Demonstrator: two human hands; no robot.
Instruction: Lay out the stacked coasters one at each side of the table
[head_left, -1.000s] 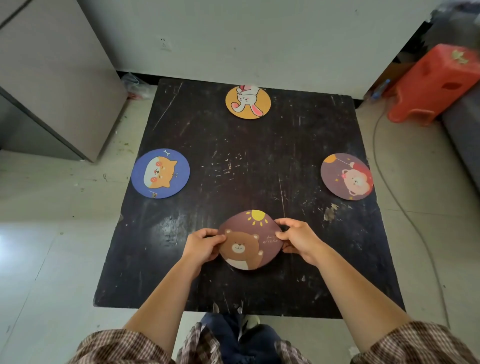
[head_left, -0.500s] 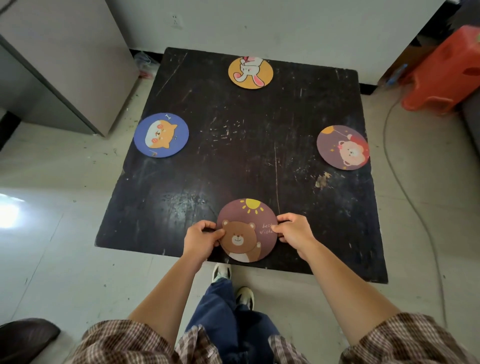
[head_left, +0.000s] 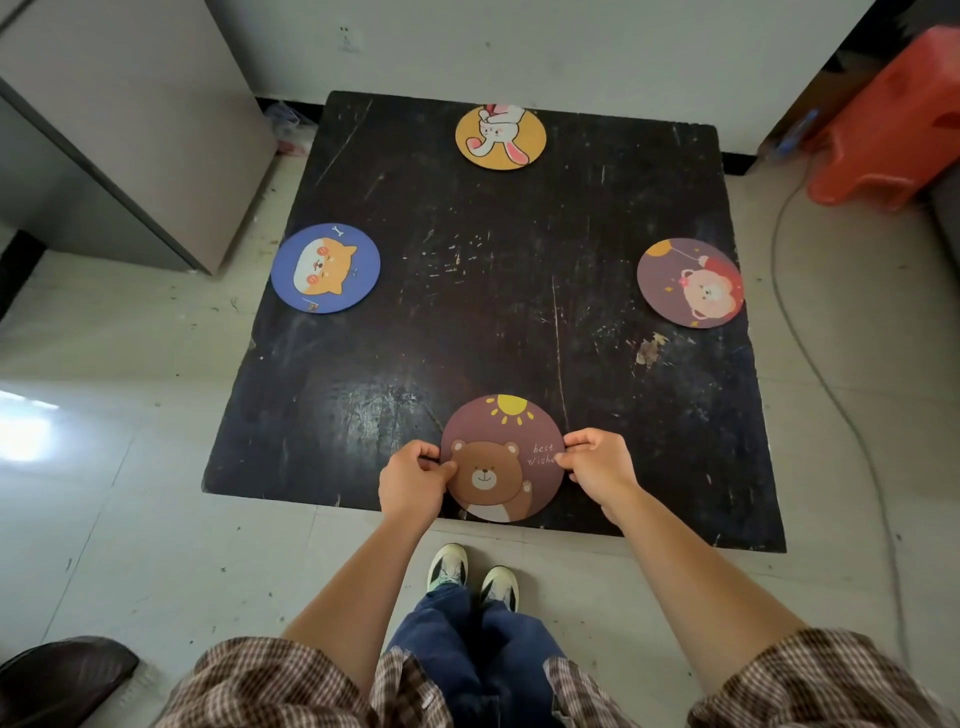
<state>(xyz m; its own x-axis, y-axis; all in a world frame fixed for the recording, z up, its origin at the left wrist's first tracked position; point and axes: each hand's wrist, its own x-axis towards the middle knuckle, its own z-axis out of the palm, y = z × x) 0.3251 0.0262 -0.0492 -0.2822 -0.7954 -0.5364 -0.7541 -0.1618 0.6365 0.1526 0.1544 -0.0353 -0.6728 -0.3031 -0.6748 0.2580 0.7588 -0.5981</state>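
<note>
A brown bear coaster (head_left: 501, 447) lies at the near edge of the black square table (head_left: 493, 312). My left hand (head_left: 410, 480) pinches its left rim and my right hand (head_left: 597, 465) pinches its right rim. A blue dog coaster (head_left: 325, 268) lies flat at the left side. At the far side rests a yellow rabbit coaster (head_left: 501, 137). A maroon bear coaster (head_left: 690, 282) lies at the right side. All three are apart from my hands.
A grey cabinet (head_left: 130, 119) stands left of the table. An orange plastic stool (head_left: 893, 119) sits at the back right, with a cable (head_left: 810, 358) trailing along the floor on the right. My shoes (head_left: 472, 571) stand just before the near edge. A dark shoe (head_left: 57, 675) shows at bottom left.
The brown bear coaster has slid toward the table's near edge with both hands on its rim. The view has pulled back, so the floor and my feet now show.
</note>
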